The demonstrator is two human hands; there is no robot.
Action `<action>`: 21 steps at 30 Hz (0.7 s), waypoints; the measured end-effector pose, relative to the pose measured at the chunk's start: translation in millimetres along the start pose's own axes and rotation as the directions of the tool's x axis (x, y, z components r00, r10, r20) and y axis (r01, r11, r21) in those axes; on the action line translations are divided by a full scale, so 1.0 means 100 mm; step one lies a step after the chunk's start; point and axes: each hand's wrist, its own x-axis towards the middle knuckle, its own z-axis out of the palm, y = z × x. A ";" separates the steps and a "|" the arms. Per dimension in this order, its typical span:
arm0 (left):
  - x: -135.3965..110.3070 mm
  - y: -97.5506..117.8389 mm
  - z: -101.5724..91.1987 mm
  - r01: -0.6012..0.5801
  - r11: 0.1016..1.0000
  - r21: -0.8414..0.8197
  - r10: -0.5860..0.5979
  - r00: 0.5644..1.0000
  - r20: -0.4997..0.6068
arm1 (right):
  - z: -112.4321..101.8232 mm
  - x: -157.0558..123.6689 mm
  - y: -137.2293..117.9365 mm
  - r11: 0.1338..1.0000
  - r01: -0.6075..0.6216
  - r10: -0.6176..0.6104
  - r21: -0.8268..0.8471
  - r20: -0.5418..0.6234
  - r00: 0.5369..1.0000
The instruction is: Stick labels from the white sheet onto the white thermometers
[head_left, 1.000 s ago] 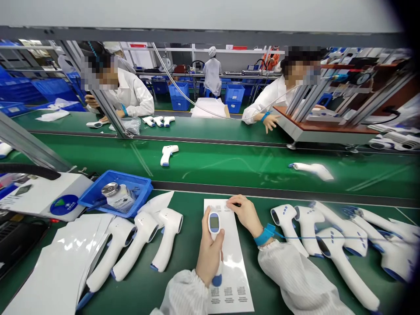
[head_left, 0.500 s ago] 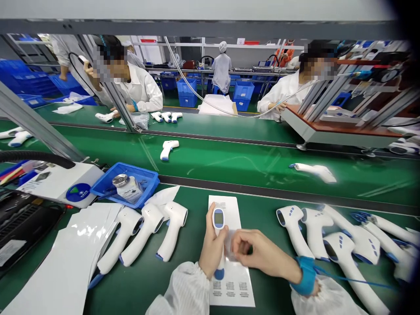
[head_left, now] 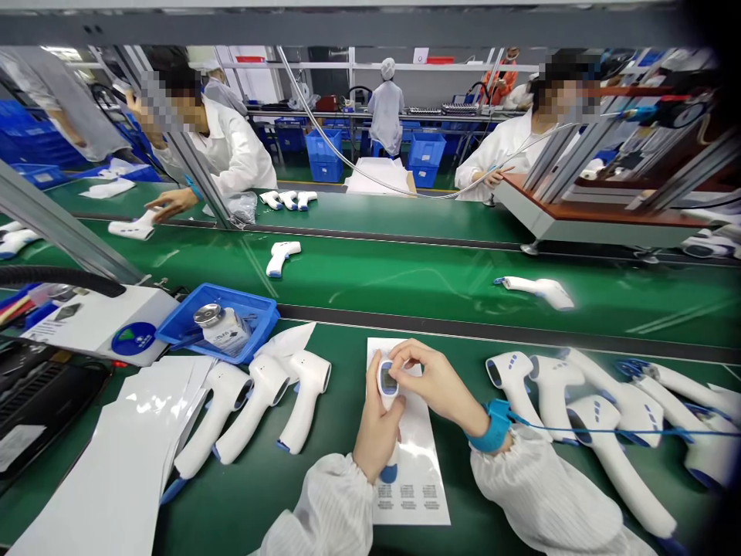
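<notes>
My left hand (head_left: 376, 428) is wrapped round the handle of a white infrared thermometer (head_left: 386, 398), whose small grey screen faces up and whose blue handle end shows below my palm. My right hand (head_left: 431, 380), with a blue wrist strap, has thumb and fingertips pinched together at the right edge of that screen. Whatever they may pinch is too small to make out. Under both hands lies a white sheet (head_left: 414, 494) printed with rows of small text. Several white thermometers (head_left: 304, 401) lie left of my hands, and more thermometers (head_left: 518, 386) lie on the right.
At the left are a stack of white sheets (head_left: 109, 455) and a blue tray (head_left: 263, 340) holding a metal-capped bottle. A green conveyor belt (head_left: 370, 282) crosses ahead, carrying thermometers. Co-workers in white sit beyond it. A blue cord (head_left: 584, 429) runs right from my wrist strap.
My right hand has moved up and left, from beside the thermometer's handle to its screen. My left hand keeps hold of the thermometer. Across the belt, a co-worker's hand has moved a thermometer left.
</notes>
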 end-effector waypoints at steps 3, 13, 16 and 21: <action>0.01 -0.02 -0.01 -0.034 0.998 0.046 0.035 0.999 -0.012 | 0.00 0.02 -0.02 1.000 -0.005 0.005 -0.008 -0.009 1.000; 0.00 -0.04 -0.03 -0.020 0.999 0.040 0.019 0.999 0.025 | 0.01 0.05 0.00 1.000 0.018 -0.018 -0.018 -0.018 1.000; 0.00 -0.03 -0.03 -0.019 0.999 0.031 0.018 0.999 0.026 | 0.01 0.05 0.00 1.000 0.018 -0.018 -0.024 -0.017 1.000; -0.01 -0.01 -0.02 -0.018 1.000 0.012 0.017 1.000 0.026 | 0.00 0.04 0.00 1.000 0.015 -0.016 -0.020 -0.013 1.000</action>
